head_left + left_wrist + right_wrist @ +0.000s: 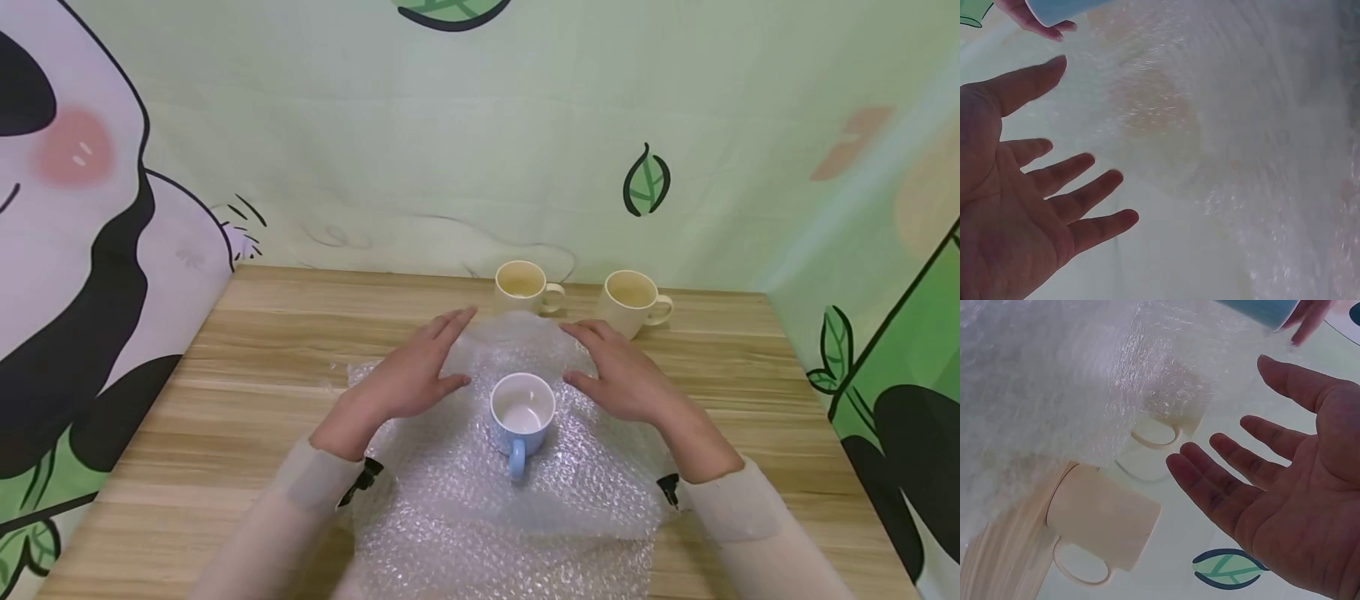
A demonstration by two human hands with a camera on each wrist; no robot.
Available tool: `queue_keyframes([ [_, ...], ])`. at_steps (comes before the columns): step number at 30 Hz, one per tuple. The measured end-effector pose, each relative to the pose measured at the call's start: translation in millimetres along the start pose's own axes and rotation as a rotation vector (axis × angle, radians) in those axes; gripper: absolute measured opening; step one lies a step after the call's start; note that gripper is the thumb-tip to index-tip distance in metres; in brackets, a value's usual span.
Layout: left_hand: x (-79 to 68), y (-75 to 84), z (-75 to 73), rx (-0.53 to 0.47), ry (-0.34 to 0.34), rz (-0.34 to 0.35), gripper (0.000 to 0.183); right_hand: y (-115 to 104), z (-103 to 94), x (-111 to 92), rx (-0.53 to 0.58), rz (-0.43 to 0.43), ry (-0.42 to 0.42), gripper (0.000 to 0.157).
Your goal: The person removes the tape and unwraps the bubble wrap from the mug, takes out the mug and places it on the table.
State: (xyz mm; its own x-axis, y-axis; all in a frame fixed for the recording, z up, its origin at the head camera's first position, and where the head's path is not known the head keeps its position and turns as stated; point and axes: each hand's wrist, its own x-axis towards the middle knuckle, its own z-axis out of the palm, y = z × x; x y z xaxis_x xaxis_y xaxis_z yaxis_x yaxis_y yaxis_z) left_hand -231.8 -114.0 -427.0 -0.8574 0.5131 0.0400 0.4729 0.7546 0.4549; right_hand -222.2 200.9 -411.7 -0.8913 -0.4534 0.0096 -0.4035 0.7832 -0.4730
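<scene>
A light blue mug (517,442) with a white inside stands upright on a sheet of bubble wrap (480,517), its handle toward the person. To the mug's left, my left hand (408,375) is held with fingers extended and thumb apart, touching no mug. My right hand (622,375) mirrors it on the other side, palm facing inward. Both wrist views show spread, unloaded fingers, with part of the blue mug (1066,9) at the top edge. Behind the far edge of the wrap, a cream mug (517,292) is partly covered by it.
A second cream mug (626,312) stands at the back right, close to my right fingertips in the head view. The wooden table (247,375) ends at a printed cloth backdrop (337,150) with a panda and leaves.
</scene>
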Motion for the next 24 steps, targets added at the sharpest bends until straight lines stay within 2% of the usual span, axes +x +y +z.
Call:
queue_keyframes([
  [6, -11.2, 2.7, -2.1, 0.04, 0.045, 0.015, 0.108, 2.5, -3.9, -7.4, 0.001, 0.012, -0.022, 0.078],
  [12, -25.1, 10.4, -5.5, 0.085, 0.053, 0.057, 0.107, 4.7, -5.4, -15.9, -0.019, 0.007, -0.065, 0.088],
  [17, -29.9, 13.5, -6.6, 0.07, -0.014, 0.084, 0.106, 6.5, -4.3, -19.5, -0.025, -0.029, -0.108, 0.1],
  [21, -29.3, 13.9, -3.2, 0.052, -0.098, 0.087, 0.116, 8.4, 0.4, -19.8, -0.023, -0.042, -0.181, 0.112],
  [24, -27.5, 14.1, 2.9, 0.054, -0.176, 0.063, 0.126, 9.0, 7.0, -19.7, -0.036, -0.047, -0.244, 0.122],
])
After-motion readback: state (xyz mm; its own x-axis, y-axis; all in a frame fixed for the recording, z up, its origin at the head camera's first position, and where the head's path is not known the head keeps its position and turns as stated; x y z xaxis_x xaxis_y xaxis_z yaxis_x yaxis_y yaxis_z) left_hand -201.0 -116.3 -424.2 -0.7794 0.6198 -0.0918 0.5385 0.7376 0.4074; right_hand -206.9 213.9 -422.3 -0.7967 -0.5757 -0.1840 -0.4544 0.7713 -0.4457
